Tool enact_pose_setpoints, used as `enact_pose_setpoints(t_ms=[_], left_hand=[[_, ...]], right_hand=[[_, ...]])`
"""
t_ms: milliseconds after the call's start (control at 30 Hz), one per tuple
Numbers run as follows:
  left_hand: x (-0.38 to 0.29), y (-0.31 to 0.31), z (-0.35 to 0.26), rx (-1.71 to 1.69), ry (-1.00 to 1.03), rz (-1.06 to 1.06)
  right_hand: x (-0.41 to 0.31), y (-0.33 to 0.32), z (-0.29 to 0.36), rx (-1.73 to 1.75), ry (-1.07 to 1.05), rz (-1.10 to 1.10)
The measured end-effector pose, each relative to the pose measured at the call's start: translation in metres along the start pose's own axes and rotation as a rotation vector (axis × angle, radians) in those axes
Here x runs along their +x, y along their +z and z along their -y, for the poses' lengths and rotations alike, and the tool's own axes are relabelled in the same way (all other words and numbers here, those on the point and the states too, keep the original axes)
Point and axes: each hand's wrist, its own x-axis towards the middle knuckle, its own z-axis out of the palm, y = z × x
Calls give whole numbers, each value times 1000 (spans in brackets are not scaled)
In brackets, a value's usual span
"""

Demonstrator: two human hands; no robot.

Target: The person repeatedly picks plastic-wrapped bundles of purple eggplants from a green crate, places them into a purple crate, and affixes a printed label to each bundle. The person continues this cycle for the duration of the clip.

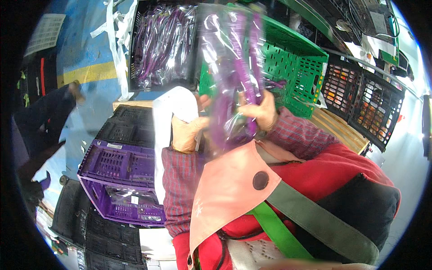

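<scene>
Long purple vegetables in a clear plastic bag stand upright before my chest, blurred by motion. My right hand grips the bag's lower right side, thumb across its front. At the bag's lower left is my left hand, thumb pointing towards it; a strip of white paper or cloth is draped over this hand and hangs down along the forearm. Whether the left fingers hold the bag, the strip or both is unclear. Behind the bag lies a green plastic crate, with a few purple pieces inside.
A black crate of bagged purple vegetables stands at the back left. Purple and black crates are stacked at my left. Black trays of small packs lie at the right. Another person's dark-clothed limb shows at the far left.
</scene>
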Motion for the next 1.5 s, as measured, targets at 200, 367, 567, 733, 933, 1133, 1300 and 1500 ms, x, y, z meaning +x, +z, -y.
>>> enact_pose_setpoints(t_ms=[200,367,567,733,933,1133,1300,1500], left_hand=[[-20,4,-10,84,156,-200],[-30,3,-18,215,233,-368],[-84,-4,-80,503,340,-333],[-204,-19,-130,525,675,-730],[-438,-57,-136,263,709,-1336],[-630,-52,-87,552,804,-1804],[-754,-36,-15,508,750,-1974],[-802,-61,72,109,764,-2117]], right_hand=[[18,28,-33,58,-41,506],[120,-75,-122,521,739,-678],[172,-157,-204,-794,292,7],[171,-135,-203,-424,623,-110],[138,-100,-181,-435,637,-62],[104,-84,-142,-420,598,-20],[60,-73,-87,-344,503,-13],[-2,-43,-13,-198,328,52]])
